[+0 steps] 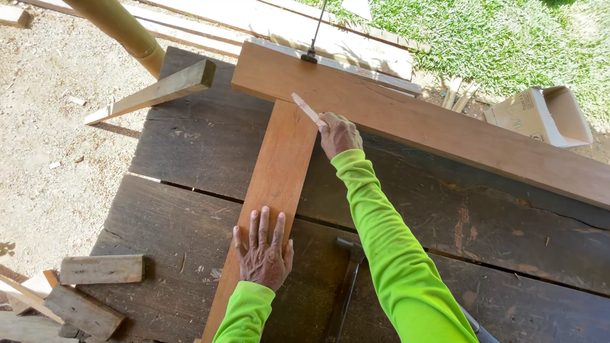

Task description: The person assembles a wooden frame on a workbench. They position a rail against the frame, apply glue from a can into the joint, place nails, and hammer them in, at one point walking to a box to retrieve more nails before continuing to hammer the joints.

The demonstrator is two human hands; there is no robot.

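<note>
My left hand (262,251) lies flat, fingers spread, on a narrow reddish board (276,171) that runs away from me. That board butts at a right angle against a long, wider reddish board (445,133) lying across the dark workbench (171,222). My right hand (338,134) is shut on a pale flat pencil (307,109). Its tip rests near the joint where the two boards meet. Both arms wear bright green sleeves.
A hammer (346,286) lies on the bench under my right forearm. A pale wooden batten (155,92) sticks out at the upper left below a bamboo pole (124,28). Wood offcuts (82,292) lie on the gravel at the left. An open cardboard box (543,114) sits by the grass.
</note>
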